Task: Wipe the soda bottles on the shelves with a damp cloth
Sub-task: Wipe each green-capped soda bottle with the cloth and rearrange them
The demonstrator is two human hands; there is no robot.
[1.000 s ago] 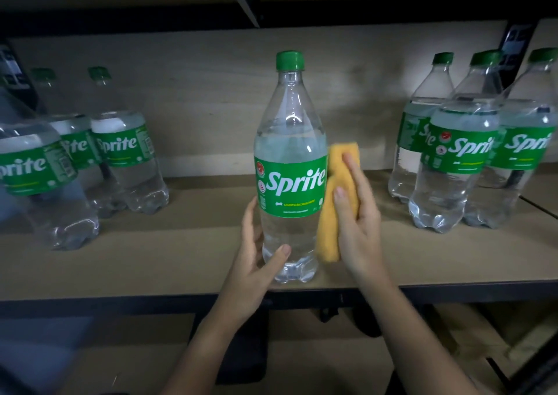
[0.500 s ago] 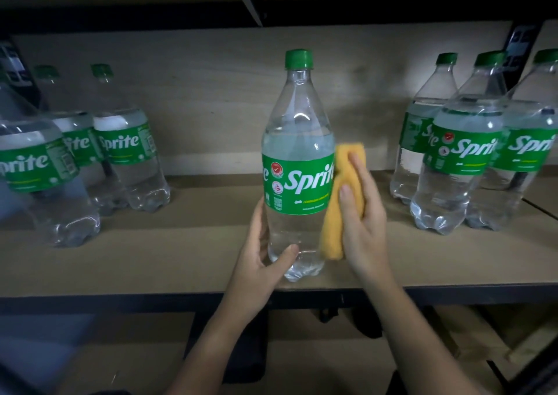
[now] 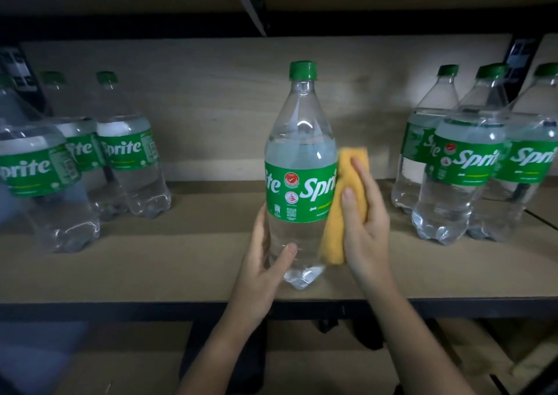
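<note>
bottle [image 3: 300, 180] turned since a second ago: label then faced front reading "sprite" whole, now the word is split at the right edge and small round logos face the camera. cloth hand sits at much the same height on the right side.

risk, as a judgement: bottle stands near the front edge of the shelf [image 3: 187, 262], held only low down. a hard sideways rub from the cloth could tip it or skid it off the lip.

left hand [image 3: 265, 262] grasps the lower body of the bottle, thumb across the front, fingers round the back, partly hidden. right hand [image 3: 367, 222] presses a folded yellow cloth [image 3: 344, 207] against the bottle's right side, fingers fairly straight over it. other bottles stand in groups at left [image 3: 129, 159] and right [image 3: 462, 177], well apart from it.
</note>
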